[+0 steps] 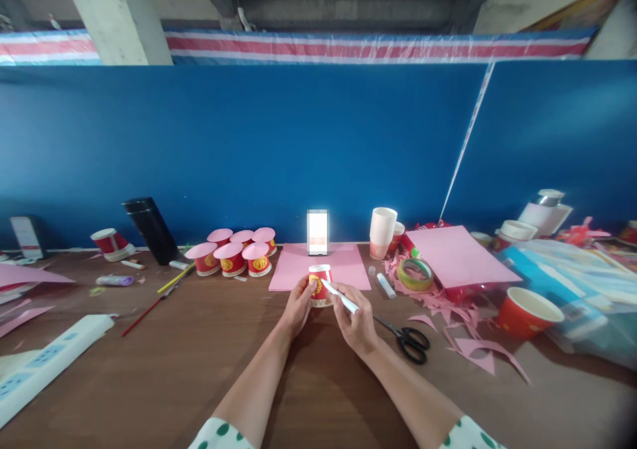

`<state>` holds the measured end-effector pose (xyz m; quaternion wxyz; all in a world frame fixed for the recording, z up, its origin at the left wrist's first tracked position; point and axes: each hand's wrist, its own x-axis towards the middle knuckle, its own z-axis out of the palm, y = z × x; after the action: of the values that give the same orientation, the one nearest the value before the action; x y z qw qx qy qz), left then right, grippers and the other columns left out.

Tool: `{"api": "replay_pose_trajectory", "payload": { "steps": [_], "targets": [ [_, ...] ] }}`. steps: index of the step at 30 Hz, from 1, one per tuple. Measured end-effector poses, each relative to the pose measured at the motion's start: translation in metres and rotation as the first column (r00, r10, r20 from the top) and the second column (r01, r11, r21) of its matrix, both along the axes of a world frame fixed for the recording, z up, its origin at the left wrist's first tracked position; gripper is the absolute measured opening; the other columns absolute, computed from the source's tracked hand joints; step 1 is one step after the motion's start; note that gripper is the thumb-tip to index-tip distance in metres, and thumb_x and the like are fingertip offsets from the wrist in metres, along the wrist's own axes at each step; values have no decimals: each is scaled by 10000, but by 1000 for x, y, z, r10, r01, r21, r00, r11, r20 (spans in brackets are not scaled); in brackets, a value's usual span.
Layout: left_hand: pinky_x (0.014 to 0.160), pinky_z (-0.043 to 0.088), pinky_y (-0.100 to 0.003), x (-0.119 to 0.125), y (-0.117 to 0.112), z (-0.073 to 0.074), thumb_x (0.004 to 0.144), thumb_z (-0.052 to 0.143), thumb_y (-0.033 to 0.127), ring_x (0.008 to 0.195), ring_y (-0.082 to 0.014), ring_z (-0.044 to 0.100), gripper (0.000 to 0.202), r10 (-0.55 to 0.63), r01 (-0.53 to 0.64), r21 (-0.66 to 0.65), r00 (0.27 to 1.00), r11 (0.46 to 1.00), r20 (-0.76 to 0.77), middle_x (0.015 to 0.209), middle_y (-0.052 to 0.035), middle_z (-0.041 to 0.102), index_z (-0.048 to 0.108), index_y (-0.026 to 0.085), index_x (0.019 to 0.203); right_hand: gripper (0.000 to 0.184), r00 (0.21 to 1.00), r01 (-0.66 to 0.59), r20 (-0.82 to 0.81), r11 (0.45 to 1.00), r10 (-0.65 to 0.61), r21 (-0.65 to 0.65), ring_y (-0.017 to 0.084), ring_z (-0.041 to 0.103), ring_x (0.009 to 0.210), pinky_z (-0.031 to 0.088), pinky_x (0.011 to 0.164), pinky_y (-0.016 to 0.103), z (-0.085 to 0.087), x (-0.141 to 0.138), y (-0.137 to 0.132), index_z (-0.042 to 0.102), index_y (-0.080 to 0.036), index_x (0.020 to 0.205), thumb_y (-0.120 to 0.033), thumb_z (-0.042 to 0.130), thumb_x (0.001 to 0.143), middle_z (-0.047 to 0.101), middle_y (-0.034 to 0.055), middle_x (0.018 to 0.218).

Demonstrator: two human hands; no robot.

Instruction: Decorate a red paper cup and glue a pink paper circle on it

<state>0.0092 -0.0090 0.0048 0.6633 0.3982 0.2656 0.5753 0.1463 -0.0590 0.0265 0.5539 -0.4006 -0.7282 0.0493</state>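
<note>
My left hand (297,305) is closed around the side of a small red paper cup (319,284) with a yellow round emblem and a white rim. In my right hand (358,321) is a white marker pen (345,297), slanted with its tip at the cup's right side. Whether the tip touches the cup is too small to tell. Behind the cup lies pink paper (288,267), and on its far side stands a phone-like thing (318,232) with a bright, blurred screen. Black-handled scissors (412,344) rest right of my right wrist.
Several red cups topped with pink discs (231,250) stand left of the paper. Rightward are stacked white cups (383,232), a tape roll (415,274), pink scraps (478,353) and an orange-red cup (529,312). A black bottle (151,231) and power strip (54,363) are at left.
</note>
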Motion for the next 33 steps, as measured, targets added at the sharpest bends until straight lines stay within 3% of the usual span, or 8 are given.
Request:
{"api": "replay_pose_trajectory", "payload": {
  "steps": [8, 33],
  "targets": [
    [776, 471, -305, 0, 3, -5, 711, 674, 358, 811, -167, 628, 367, 13, -13, 19, 1000, 1000, 2, 911, -58, 665, 583, 162, 1008, 248, 1000, -6, 0, 1000, 6, 4, 197, 601, 879, 482, 798, 345, -1, 0, 1, 564, -178, 1089, -208, 414, 895, 636, 98, 973],
    [748, 481, -290, 0, 2, -2, 709, 671, 365, 794, -161, 624, 369, 30, -30, 11, 999, 999, -16, 895, -53, 664, 577, 162, 1003, 221, 999, 12, 40, 1000, -12, -13, 185, 582, 833, 466, 763, 329, -3, 0, 2, 567, -183, 1025, -198, 383, 903, 624, 79, 921]
  ]
}}
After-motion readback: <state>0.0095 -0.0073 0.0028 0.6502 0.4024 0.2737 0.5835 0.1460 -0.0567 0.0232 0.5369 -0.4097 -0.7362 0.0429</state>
